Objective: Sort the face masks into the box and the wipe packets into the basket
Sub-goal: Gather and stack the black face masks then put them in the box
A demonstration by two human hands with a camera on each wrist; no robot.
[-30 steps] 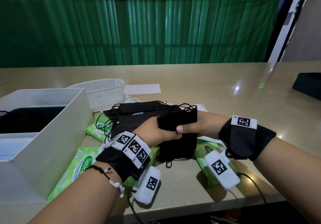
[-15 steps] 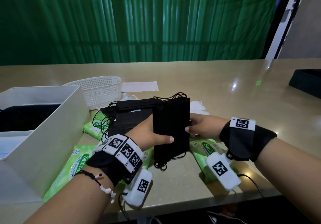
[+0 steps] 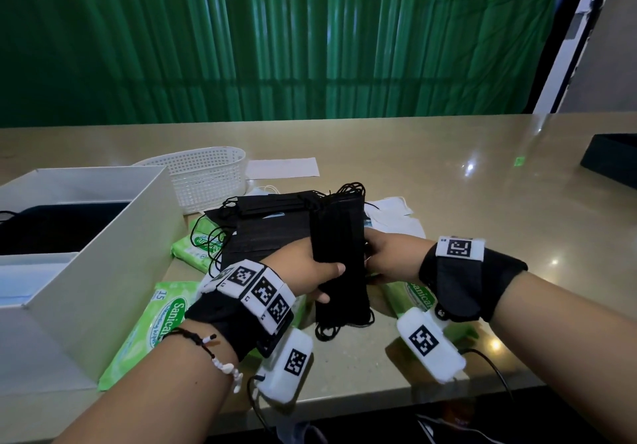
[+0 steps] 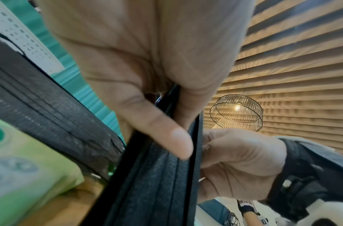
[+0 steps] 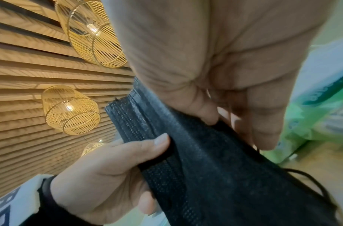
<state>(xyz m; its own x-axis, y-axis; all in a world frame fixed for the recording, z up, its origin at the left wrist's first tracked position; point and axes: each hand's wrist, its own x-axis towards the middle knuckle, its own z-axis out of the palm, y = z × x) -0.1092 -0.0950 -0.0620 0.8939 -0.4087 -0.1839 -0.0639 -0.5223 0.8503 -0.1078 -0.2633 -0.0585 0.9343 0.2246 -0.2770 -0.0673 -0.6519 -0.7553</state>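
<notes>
Surface: a glossy beige desk (image 3: 448,209) with light glints, backed by a green pleated curtain (image 3: 275,50). The wrist views show a slatted wooden ceiling (image 4: 302,68) with wire-cage lamps (image 4: 236,112).

Left side: a white box (image 3: 113,254), cut off by the frame edge; dark masks lie in its far compartment, and what its near compartment holds is hard to make out. Behind it stands a white mesh basket (image 3: 206,174), its inside not visible. Green wipe packets (image 3: 151,323) lie beside the box and partly under a loose pile of black masks (image 3: 262,230); their number cannot be told. A white paper sheet (image 3: 282,167) lies beyond the pile.

Centre: a stack of black face masks (image 3: 339,264) is held upright above the desk, ear loops hanging below. The left hand (image 3: 303,267) grips its left edge, thumb across the front face and fingers (image 5: 147,204) curled behind. The right hand (image 3: 393,257) holds the opposite edge, fingers (image 5: 263,122) curled onto the stack; most of them are hidden behind it in the head view.

Right side: white masks (image 3: 396,216) lie partly hidden behind the stack. A dark object (image 3: 613,161) is cut off at the desk's far right edge.
</notes>
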